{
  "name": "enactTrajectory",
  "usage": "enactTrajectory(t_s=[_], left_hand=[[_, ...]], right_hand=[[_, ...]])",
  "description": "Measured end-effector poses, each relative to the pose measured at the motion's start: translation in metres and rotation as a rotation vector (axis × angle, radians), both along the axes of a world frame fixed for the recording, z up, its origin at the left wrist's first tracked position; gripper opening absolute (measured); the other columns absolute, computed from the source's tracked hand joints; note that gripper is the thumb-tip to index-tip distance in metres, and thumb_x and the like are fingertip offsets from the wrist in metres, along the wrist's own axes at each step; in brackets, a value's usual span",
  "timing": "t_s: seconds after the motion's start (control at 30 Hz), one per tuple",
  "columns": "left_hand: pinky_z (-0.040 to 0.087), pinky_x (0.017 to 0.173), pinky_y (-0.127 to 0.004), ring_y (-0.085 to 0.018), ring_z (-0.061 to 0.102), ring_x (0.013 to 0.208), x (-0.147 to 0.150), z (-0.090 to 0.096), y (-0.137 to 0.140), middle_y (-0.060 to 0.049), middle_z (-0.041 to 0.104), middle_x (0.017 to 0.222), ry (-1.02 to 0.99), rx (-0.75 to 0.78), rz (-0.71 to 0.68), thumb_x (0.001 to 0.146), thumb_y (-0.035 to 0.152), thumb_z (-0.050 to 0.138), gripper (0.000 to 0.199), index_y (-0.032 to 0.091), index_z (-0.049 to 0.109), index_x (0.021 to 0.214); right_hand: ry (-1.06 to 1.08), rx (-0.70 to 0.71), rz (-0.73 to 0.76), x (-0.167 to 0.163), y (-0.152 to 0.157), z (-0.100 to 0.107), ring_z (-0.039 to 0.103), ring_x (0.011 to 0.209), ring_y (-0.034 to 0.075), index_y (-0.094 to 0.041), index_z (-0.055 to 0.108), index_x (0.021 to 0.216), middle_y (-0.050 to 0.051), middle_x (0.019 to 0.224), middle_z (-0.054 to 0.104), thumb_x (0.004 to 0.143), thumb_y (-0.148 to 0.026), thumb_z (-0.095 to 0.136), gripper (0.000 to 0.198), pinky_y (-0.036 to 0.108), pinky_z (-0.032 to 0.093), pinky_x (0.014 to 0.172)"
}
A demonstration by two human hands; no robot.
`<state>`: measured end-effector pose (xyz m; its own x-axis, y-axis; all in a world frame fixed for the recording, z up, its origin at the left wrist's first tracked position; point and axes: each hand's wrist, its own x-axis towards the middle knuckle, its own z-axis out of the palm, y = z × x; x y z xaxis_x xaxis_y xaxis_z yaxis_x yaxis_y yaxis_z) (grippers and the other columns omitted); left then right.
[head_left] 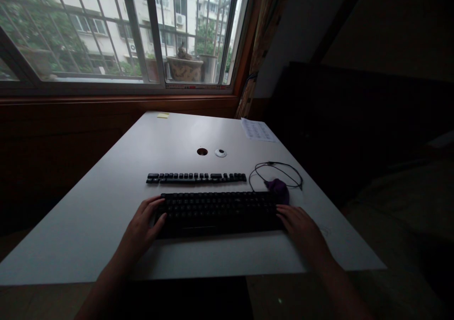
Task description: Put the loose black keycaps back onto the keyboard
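A black computer keyboard (220, 209) lies flat on the white table, its long side facing me. My left hand (144, 223) holds its left end, fingers at the upper corner and thumb on the near part. At the right end, my right hand (296, 218) has its fingers on the keyboard's edge; part of that hand's grip is hidden. Rows of keycaps show on the back part, while the front strip is too dark to make out. Just behind the keyboard, loose black keycaps (195, 179) are lined up in two rows.
A purple cloth (278, 189) touches the keyboard's back right corner, beside a looped black cable (253, 171). Farther back are a round cable hole (202, 151), its white cover (220, 153), a printed sheet (258, 130) and a yellow note (162, 115). The white table (99, 206) stands by a barred window.
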<state>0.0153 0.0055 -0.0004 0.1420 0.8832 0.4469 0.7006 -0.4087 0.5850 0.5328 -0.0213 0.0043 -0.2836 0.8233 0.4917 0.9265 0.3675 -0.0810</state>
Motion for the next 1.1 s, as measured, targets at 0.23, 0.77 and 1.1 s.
enactTrajectory(t_s=[0.23,0.77,1.1], left_hand=[[0.052,0.106,-0.05,-0.028,0.06,0.125,-0.001,-0.001,0.001,-0.011,0.056,0.138,0.009,-0.005,-0.004,0.097,0.036,0.055,0.034,0.024,0.056,0.129],[0.052,0.106,-0.051,-0.029,0.061,0.124,-0.001,-0.001,0.0,-0.01,0.057,0.137,0.002,0.005,-0.003,0.097,0.038,0.056,0.034,0.025,0.058,0.128],[0.053,0.104,-0.052,-0.029,0.061,0.123,-0.001,-0.002,0.0,-0.01,0.057,0.137,0.0,0.01,0.0,0.096,0.037,0.056,0.035,0.025,0.058,0.129]], right_hand=[[-0.07,0.103,0.01,0.006,0.0,-0.001,0.069,0.105,0.026,-0.021,0.068,0.116,0.011,0.116,0.074,0.105,-0.03,0.041,0.03,0.046,0.056,0.094],[0.186,0.083,0.077,0.006,0.005,-0.005,0.067,0.1,0.024,-0.027,0.072,0.112,0.006,0.109,0.073,0.102,-0.035,0.053,0.023,0.045,0.058,0.089],[0.214,0.046,0.052,0.009,0.003,-0.009,0.067,0.101,0.024,-0.027,0.073,0.113,0.006,0.11,0.072,0.103,-0.037,0.052,0.025,0.045,0.059,0.093]])
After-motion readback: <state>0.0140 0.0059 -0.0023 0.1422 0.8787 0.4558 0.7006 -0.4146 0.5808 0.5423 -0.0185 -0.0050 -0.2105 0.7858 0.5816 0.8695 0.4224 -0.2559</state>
